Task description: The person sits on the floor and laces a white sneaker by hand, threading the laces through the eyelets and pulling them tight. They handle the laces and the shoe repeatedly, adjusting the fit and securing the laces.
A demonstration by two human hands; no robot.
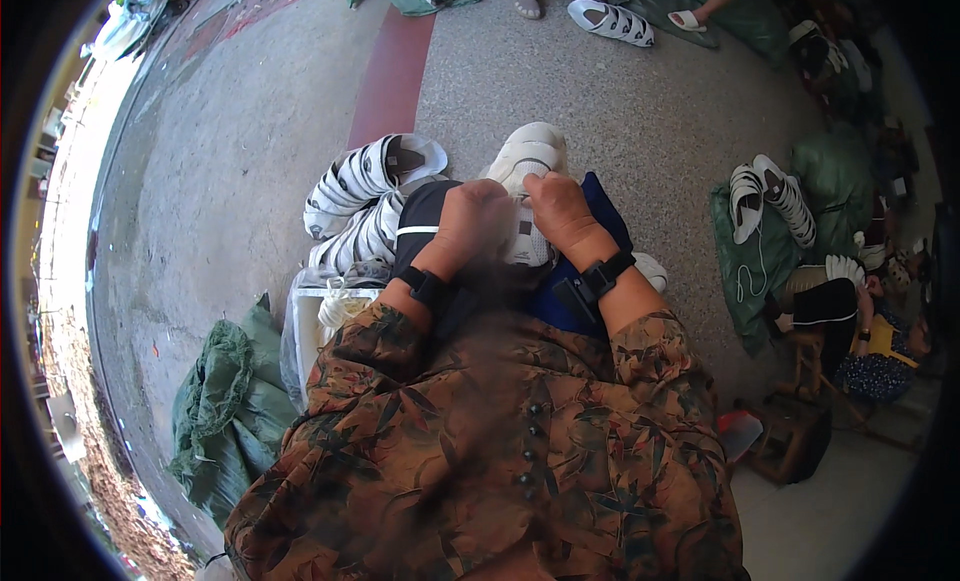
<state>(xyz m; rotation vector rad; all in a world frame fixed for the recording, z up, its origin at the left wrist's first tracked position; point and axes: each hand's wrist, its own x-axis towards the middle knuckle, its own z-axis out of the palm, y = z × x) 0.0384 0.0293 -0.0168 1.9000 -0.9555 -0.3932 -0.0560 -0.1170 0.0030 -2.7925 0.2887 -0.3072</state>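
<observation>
A white sneaker rests on my lap, its toe pointing away from me and its lower part between my hands. My right hand is closed, thumb and fingers pinched together at the front opening of the sneaker; what they pinch is too small to make out. On the other side of the sneaker, my left hand is curled close to it, smeared by motion, so its fingers do not show clearly. Both wrists wear a dark band. A dark blue cloth lies under the sneaker on my lap.
Nested stacks of white shoes with dark openings stand to my left, beside a white box holding pale cords. A green sack lies nearer. At right, shoes sit on green sacking near a seated person. Other people's feet show at the far side.
</observation>
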